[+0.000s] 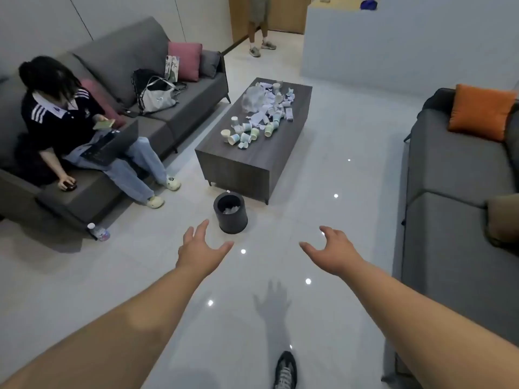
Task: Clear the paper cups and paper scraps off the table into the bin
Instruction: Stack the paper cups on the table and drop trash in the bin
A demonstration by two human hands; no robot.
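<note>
A dark wood coffee table [247, 164] stands in the middle of the room. Several pale paper cups [243, 134] lie scattered on its near half. White paper scraps [259, 115] and a crumpled clear plastic bag [252, 99] cover its far half. On the floor at the table's near end stands a black round bin [231, 219] with some white scraps inside. My left hand [198, 249] is stretched out over the floor just short of the bin, fingers spread and empty. My right hand [332, 252] reaches forward to the right of the bin, also spread and empty.
A person with a laptop sits on the grey sofa [157, 80] at left. A plastic bottle [99, 233] lies on the floor by that sofa. A second grey sofa [455, 197] with an orange cushion lines the right. Another person stands at the far doorway.
</note>
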